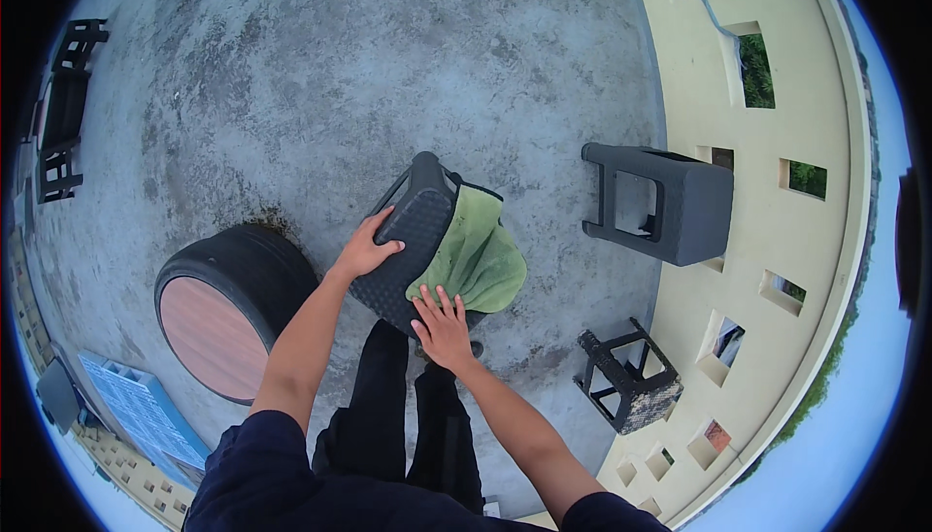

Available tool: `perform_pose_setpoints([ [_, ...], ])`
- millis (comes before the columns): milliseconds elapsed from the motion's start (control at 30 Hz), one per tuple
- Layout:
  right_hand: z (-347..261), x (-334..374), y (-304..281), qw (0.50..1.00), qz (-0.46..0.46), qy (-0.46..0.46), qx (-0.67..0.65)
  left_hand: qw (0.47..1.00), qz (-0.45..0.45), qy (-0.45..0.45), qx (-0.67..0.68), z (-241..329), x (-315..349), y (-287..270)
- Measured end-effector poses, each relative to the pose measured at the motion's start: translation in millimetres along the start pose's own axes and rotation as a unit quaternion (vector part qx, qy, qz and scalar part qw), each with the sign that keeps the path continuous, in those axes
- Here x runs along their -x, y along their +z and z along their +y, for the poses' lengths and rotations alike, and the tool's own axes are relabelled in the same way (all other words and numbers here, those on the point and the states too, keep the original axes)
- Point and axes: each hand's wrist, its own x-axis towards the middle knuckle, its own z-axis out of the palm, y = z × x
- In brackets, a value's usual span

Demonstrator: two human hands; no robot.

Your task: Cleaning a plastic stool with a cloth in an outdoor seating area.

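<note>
In front of my legs is a dark grey plastic stool [427, 212] with a textured surface, tilted at an angle. My left hand [369, 247] grips its left edge, thumb on the upper face and fingers over the side. A green cloth [478, 252] with a dark border drapes over the stool's right part, bunched into folds. On the cloth's near edge my right hand [445, 328] lies flat with its fingers spread. The stool's underside and far right side are hidden.
Left of the stool stands a black tyre [282, 265] with a round pinkish-brown top [216, 333]. To the right, by the cream wall [777, 134] with square openings, are a grey stool [694, 207] and a worn, peeling black stool [646, 401]. A blue slab [146, 411] lies lower left.
</note>
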Motion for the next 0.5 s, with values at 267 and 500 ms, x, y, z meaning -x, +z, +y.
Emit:
perform_pose_setpoints([
  [267,-14.7,21.6,-16.5,0.985,-0.056,-0.110,-0.120,0.951,0.245,0.007,-0.186,19.8,11.1,23.1],
  [500,53.2,-74.2,-40.5,0.988,0.023,-0.052,0.143,0.962,0.214,0.007,-0.171,24.0,6.1,24.1],
])
